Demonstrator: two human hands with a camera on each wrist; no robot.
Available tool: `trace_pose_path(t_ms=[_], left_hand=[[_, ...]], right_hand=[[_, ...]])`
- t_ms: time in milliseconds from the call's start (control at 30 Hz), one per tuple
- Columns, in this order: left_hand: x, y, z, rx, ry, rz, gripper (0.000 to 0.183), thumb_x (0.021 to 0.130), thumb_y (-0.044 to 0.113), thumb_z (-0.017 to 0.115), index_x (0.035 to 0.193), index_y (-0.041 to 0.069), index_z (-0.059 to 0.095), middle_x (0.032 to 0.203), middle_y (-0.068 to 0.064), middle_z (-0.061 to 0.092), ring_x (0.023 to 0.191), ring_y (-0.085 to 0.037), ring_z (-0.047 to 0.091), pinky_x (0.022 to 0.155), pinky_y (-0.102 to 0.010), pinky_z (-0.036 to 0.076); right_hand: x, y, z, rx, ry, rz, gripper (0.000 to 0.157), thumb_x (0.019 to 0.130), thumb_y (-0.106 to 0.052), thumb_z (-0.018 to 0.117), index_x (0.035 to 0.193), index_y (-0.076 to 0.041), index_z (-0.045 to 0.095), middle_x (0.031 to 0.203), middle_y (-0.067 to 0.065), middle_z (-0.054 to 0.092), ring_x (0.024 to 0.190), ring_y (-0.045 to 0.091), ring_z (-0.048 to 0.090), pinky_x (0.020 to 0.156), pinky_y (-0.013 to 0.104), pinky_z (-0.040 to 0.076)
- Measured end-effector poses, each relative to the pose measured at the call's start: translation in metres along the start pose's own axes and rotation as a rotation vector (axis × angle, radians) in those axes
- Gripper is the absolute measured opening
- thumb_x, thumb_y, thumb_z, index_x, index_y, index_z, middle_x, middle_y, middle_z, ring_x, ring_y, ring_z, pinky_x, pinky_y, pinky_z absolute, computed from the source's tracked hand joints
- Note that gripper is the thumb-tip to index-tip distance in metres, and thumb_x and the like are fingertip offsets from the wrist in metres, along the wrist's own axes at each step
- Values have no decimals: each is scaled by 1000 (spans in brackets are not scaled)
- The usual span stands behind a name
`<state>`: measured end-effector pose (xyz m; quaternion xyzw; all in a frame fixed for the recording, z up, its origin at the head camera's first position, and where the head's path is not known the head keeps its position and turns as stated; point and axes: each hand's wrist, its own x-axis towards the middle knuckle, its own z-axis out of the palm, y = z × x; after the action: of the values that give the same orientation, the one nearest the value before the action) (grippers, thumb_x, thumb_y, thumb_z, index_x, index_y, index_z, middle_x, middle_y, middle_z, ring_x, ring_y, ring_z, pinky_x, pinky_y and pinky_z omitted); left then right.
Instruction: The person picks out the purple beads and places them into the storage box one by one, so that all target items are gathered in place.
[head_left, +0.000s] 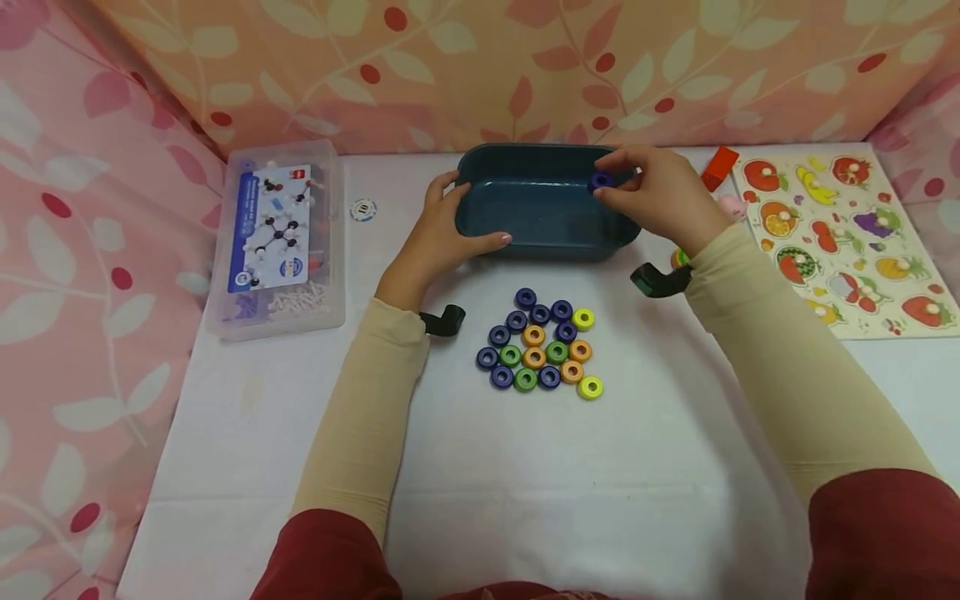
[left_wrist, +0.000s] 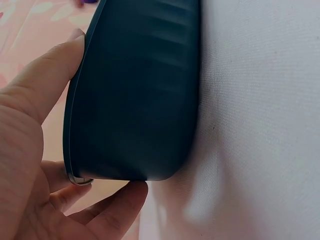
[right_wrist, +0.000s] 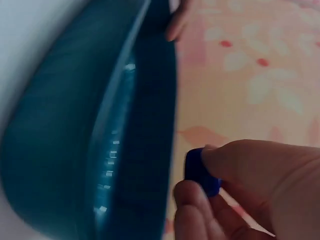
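Observation:
My right hand (head_left: 660,187) pinches a dark blue ring (head_left: 601,181) between thumb and fingers, over the right end of a dark teal plastic tub (head_left: 480,236). In the right wrist view the blue ring (right_wrist: 202,171) shows beside the tub's rim (right_wrist: 172,100). With its thumb on the front rim and its fingers round the left end, my left hand (head_left: 435,237) grips the tub. The inside of the tub shows bare. In front of it on the white cloth lie several small rings (head_left: 534,357) in dark blue, green, orange and yellow.
A clear plastic case (head_left: 330,242) with a molecule-model label stands at the left, a round chip (head_left: 363,209) beside it. At the right lie a fruit puzzle board (head_left: 843,242), a red block (head_left: 720,168) and a small pink piece (head_left: 732,207). A floral curtain (head_left: 487,75) hangs behind.

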<state>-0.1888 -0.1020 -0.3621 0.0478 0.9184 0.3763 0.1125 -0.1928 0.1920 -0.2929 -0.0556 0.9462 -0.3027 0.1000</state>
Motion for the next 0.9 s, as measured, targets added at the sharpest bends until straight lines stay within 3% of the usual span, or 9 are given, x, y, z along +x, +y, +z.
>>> trace_pose_path(t_ms=[200,433,667,900], left_hand=[[-2,0,1,-9,-3,-5,115,71,69,78,160,18,26,167,14,3,153,-17,22,122,-40,27],[-1,0,-1,0,-8,0,114,72,69,77,160,18,25,167,15,3,153,-15,21,123,-38,25],[0,1,1,-5,-9,9,115,72,70,77,160,18,26,167,14,3,153,-16,21,122,-37,26],[0,0,1,-4,0,-4,115,71,70,78,160,20,26,167,17,2,153,-15,22,122,-39,27]], right_hand=[[44,4,17,-4,-57,-51,49,95,-34,68,139,-12,61,139,13,59,123,29,54,109,45,42],[67,2,28,-46,-136,-21,50,94,-32,69,138,-10,61,140,16,59,131,31,50,114,48,37],[61,6,21,-38,-148,4,57,94,-38,68,143,-11,56,144,14,56,134,31,48,116,48,34],[27,3,5,37,-110,-9,57,94,-44,67,142,-16,57,145,8,56,130,28,49,111,49,40]])
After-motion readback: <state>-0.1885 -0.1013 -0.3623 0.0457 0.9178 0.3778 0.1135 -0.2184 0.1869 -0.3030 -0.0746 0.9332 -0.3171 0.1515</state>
